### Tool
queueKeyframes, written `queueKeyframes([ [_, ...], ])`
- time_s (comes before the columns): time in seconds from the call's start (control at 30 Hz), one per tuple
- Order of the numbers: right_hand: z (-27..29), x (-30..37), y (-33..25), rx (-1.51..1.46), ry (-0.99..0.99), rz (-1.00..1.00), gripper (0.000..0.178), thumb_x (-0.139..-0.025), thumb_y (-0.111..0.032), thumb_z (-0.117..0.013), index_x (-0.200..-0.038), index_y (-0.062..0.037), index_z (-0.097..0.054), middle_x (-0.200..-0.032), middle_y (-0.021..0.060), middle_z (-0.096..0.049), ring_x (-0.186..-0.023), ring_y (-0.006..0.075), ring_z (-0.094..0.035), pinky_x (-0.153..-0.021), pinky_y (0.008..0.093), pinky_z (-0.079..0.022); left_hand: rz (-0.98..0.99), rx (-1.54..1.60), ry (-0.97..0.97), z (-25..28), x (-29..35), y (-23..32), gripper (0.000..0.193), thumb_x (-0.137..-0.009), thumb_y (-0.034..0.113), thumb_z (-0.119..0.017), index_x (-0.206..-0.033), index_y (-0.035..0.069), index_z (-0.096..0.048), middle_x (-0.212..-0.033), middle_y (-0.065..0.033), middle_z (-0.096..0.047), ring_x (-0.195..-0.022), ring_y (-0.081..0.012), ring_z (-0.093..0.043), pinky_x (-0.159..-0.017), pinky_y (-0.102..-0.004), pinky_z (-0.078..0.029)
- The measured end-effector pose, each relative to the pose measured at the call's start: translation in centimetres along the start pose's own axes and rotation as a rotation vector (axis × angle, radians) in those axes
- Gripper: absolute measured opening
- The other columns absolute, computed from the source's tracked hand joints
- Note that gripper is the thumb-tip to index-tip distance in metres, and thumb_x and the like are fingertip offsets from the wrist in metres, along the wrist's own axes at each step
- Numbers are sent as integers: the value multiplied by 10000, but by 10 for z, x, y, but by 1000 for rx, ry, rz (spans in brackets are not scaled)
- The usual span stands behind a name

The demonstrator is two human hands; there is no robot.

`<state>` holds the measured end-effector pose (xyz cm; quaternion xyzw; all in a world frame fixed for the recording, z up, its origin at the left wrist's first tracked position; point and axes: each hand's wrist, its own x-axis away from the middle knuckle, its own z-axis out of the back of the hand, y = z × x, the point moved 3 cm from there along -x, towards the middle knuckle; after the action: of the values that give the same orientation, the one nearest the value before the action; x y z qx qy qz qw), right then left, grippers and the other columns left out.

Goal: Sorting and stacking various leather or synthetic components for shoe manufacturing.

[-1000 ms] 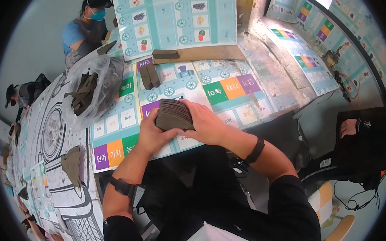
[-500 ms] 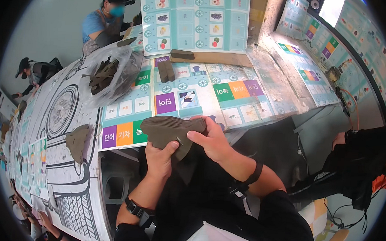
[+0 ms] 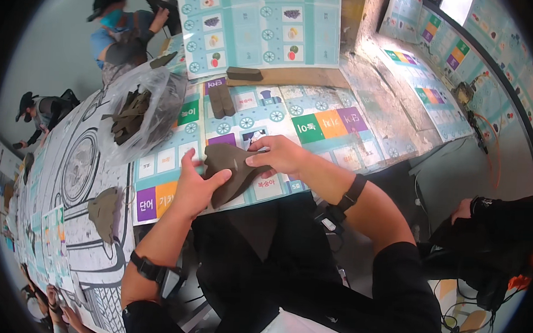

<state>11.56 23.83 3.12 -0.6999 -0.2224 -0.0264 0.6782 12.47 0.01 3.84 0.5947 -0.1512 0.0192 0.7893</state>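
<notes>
Over the table's front edge, both hands hold a stack of olive-brown cut fabric pieces point(image 3: 227, 167), curved and narrowing toward the right. My right hand point(image 3: 282, 155) grips the narrow end, thumb on top and fingers around the far side. My left hand point(image 3: 198, 186) has its thumb pressed on the left part of the stack, with the index finger lifted off it; its other fingers are hidden. A small pale mark shows on the top piece. Nearby on the table lies a similar olive piece point(image 3: 103, 214), left of my left hand.
A clear plastic bag point(image 3: 164, 98) of olive pieces stands at the back left. Narrow olive bundles point(image 3: 222, 101) and another bundle point(image 3: 244, 74) lie near an upright printed board point(image 3: 261, 33). A co-worker point(image 3: 119, 38) is at the far left; a cable point(image 3: 496, 139) hangs at the right.
Both hands have moved up and forward over the table edge with the stack. The stack has tilted so its flat face shows instead of its layered edge. The co-worker has raised dark material.
</notes>
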Motion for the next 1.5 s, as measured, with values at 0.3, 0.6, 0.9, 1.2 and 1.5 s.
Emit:
queueKeyframes([
  [0.3,27,27,-13,907,232,589,548,-736,-275,-860,-1184,-17,-679,-1166,140,-642,-1079,357,-608,-972,454,-493,-743,-977,-302,-54,-34,63,744,-659,339,-887,-1263,13,-602,-1210,-173,-627,-1203,-373,-557,-1092,-468,-406],
  [0.6,38,31,14,916,271,721,346,-726,-199,-821,-1020,-52,-713,-1152,66,-604,-1133,290,-538,-978,422,-458,-753,-1128,-391,-76,-37,75,536,-653,209,-854,-1108,24,-639,-1064,-139,-636,-1042,-352,-597,-970,-463,-447],
  [0.9,37,34,15,890,251,734,410,-697,-205,-839,-1057,-59,-711,-1190,72,-582,-1115,286,-547,-962,420,-455,-787,-1107,-352,-73,-35,69,492,-649,193,-853,-1061,29,-640,-1016,-118,-610,-1013,-324,-595,-937,-463,-447],
  [1.2,29,34,-15,943,129,326,558,-807,-463,-804,-1135,-23,-707,-1056,155,-692,-1041,352,-630,-934,435,-492,-910,-1017,-360,-78,-38,68,487,-637,205,-848,-1046,52,-635,-986,-116,-609,-988,-334,-600,-874,-465,-453],
  [1.5,-17,14,-2,428,186,132,641,-808,-354,-763,-1297,-12,-528,-1001,232,-723,-932,365,-725,-853,443,-568,-880,-1010,-245,-55,-25,50,517,-655,267,-841,-1062,36,-619,-958,-154,-627,-960,-385,-601,-850,-501,-454],
])
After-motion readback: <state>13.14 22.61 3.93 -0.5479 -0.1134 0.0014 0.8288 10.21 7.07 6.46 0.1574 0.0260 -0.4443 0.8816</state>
